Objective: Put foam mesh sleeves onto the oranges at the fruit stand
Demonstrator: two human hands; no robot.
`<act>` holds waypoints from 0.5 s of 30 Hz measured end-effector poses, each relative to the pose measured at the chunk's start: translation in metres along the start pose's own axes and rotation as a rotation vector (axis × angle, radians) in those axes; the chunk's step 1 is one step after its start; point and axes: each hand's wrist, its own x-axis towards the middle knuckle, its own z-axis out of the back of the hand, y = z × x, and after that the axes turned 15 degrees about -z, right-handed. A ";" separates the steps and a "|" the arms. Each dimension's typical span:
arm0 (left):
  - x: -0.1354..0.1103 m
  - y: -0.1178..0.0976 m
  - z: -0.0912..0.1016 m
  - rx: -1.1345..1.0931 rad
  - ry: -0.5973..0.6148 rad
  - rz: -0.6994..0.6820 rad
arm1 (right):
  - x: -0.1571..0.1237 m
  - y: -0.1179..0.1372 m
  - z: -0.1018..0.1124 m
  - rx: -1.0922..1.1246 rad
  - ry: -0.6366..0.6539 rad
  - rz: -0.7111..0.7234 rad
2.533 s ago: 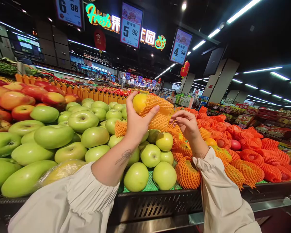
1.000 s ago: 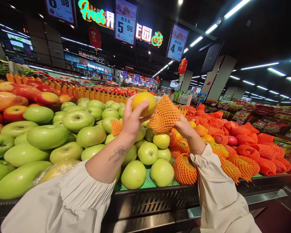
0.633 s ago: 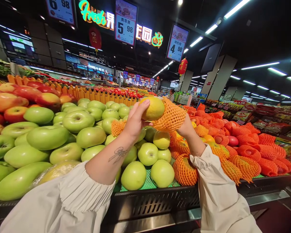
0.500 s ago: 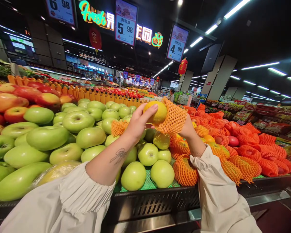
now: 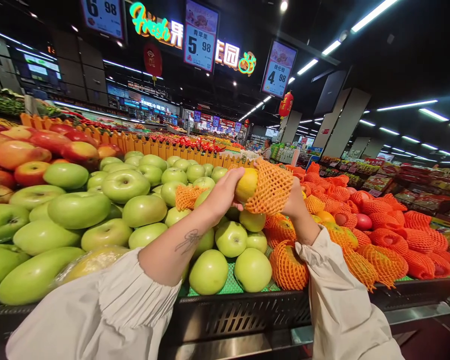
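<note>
We see the yellow fruit [image 5: 246,186] held in the air above the green apples [image 5: 231,239], its bare end facing left toward the left hand [image 5: 225,194] and its other end inside an orange net [image 5: 273,186]. Fruit and net together stretch roughly sideways across our view (the fruit alone looks almost round), with the net's mouth facing left. Our left fingers are clamped on the fruit, thumb on the near side; the right hand [image 5: 295,199] is at the net's right end, its fingers hidden, so we cannot tell whether they are together or apart. Below, the surface [image 5: 230,285] shows green matting behind a black slotted front [image 5: 243,317], with red apples [image 5: 47,141] at left and red-netted fruit [image 5: 390,245] at right. Beyond is a dark-ceilinged shop with strip lights [image 5: 373,15]. A glowing sign [image 5: 150,22] reads "Fresh"; the hanging price boards read 6.98 [image 5: 103,17], 青苹果 5.98 [image 5: 200,37] and 晚伦橙 4.98 [image 5: 279,69].
</note>
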 end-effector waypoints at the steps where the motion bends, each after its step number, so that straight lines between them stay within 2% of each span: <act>1: 0.001 0.000 0.000 -0.037 -0.034 0.009 | 0.000 0.001 -0.001 0.025 0.018 -0.003; 4: 0.002 0.002 0.000 -0.103 -0.064 0.001 | 0.000 0.001 -0.004 0.106 0.060 -0.005; 7: 0.002 0.007 0.001 -0.110 -0.001 -0.030 | 0.000 0.000 -0.007 0.139 0.083 -0.013; 12: -0.001 0.010 0.004 0.019 0.136 -0.029 | -0.001 0.001 -0.008 0.117 0.061 -0.023; 15: -0.001 0.009 0.005 0.123 0.131 -0.097 | -0.002 0.001 -0.007 0.105 0.009 -0.050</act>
